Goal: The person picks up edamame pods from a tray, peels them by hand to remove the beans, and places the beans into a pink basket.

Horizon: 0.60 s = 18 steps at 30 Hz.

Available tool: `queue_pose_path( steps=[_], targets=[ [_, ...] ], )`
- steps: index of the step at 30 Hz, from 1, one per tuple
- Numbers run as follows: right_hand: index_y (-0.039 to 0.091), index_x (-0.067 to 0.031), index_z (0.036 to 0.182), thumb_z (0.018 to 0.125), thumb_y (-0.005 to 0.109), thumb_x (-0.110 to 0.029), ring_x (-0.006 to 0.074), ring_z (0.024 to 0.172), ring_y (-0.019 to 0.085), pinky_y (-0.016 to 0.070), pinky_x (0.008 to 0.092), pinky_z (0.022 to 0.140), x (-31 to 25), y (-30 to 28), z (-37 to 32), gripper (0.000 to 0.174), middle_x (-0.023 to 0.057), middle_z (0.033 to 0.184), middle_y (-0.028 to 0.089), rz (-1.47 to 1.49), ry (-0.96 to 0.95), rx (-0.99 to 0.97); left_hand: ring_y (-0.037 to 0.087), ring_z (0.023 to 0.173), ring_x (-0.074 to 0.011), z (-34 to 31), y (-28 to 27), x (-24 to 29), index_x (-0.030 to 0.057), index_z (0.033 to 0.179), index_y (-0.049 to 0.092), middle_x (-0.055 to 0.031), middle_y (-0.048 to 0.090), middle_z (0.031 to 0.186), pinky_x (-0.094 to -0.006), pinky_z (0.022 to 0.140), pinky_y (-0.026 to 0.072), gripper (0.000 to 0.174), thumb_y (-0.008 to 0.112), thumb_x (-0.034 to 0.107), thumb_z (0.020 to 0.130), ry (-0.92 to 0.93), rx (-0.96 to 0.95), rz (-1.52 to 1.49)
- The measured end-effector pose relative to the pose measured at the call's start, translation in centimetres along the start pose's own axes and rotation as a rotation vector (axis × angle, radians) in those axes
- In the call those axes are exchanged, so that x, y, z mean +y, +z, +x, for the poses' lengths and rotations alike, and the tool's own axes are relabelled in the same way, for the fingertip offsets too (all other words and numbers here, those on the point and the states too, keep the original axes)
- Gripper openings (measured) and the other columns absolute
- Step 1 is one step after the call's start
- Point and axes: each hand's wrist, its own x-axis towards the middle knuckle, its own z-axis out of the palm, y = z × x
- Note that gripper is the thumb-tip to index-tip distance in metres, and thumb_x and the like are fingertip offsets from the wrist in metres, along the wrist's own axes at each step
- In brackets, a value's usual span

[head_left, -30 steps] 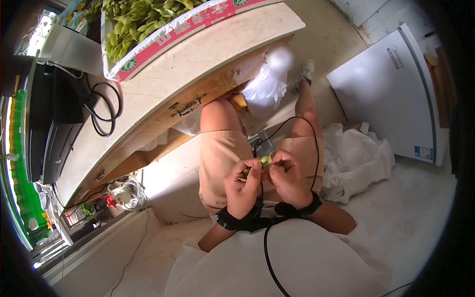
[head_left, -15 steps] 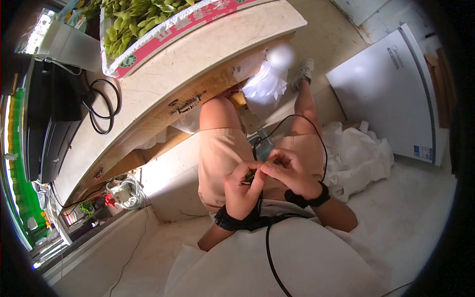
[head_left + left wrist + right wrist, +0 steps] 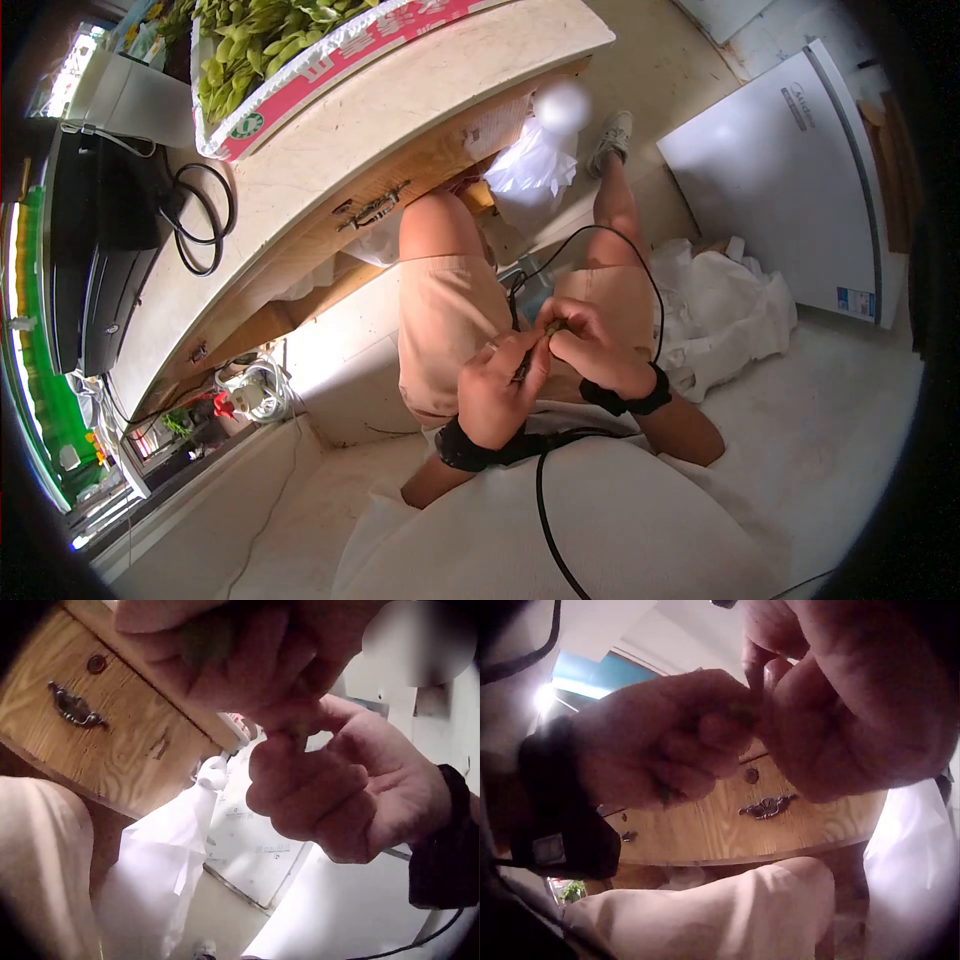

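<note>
Above the person's lap, both hands meet at the fingertips. The left hand (image 3: 492,398), fingers curled, grips green pods, which show as a dark green patch (image 3: 210,641) in the left wrist view and a small bit (image 3: 664,796) in the right wrist view. The right hand (image 3: 600,352) pinches a small green pod (image 3: 554,328) between thumb and fingers, against the left fingertips. In the left wrist view the right hand (image 3: 322,795) has its fingers curled round the pod's end (image 3: 301,739). Most of each pod is hidden by the fingers.
A box (image 3: 345,62) of green pods stands on the curved counter (image 3: 410,105). Below it is a wooden drawer (image 3: 400,190). A white bag (image 3: 535,170) hangs near the knees. White cloth (image 3: 730,310) and a small fridge (image 3: 780,180) are at right. A black cable crosses the lap.
The bright green pod seen between the hands a second ago is out of sight, with a smaller piece now at the right fingertips. The left hand has turned slightly, its fingers more closed over the pods.
</note>
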Motion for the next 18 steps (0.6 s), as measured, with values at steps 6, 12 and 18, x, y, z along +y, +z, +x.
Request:
queue_pose_path(
  steps=[6, 12, 18],
  targets=[
    [0.053, -0.0021, 0.097, 0.081, 0.045, -0.004, -0.0001, 0.06, 0.04, 0.0329, 0.0174, 0.05, -1.5, 0.1, -0.5, 0.018, -0.0057, 0.071, 0.047, 0.188, 0.045, -0.01, 0.063, 0.067, -0.0226, -0.1, 0.5, -0.2, 0.0011, 0.091, 0.06, -0.0131, 0.064, 0.081, -0.0282, 0.06, 0.0484, 0.01, 0.064, 0.005, 0.082, -0.109, 0.067, -0.133],
    [0.052, -0.0032, 0.101, 0.086, 0.051, -0.008, -0.0004, 0.063, 0.043, 0.0342, 0.0158, 0.051, -1.8, 0.1, -0.9, 0.015, -0.005, 0.077, 0.05, 0.356, 0.091, -0.06, 0.062, 0.067, -0.0148, -0.2, -0.1, 0.0, 0.0003, 0.093, 0.059, -0.0115, 0.064, 0.08, -0.0249, 0.061, 0.0477, 0.011, 0.062, 0.006, 0.084, -0.148, 0.055, -0.161],
    [0.053, -0.0036, 0.098, 0.087, 0.061, -0.015, -0.0002, 0.067, 0.044, 0.0356, 0.0156, 0.053, -2.1, -0.3, -0.4, 0.018, -0.0047, 0.079, 0.051, 0.154, 0.019, -0.1, 0.056, 0.064, -0.0088, -0.4, -0.1, 0.0, -0.0015, 0.092, 0.059, -0.0064, 0.061, 0.074, -0.0222, 0.058, 0.0447, 0.011, 0.058, 0.009, 0.089, -0.224, 0.034, -0.345]
  ],
)
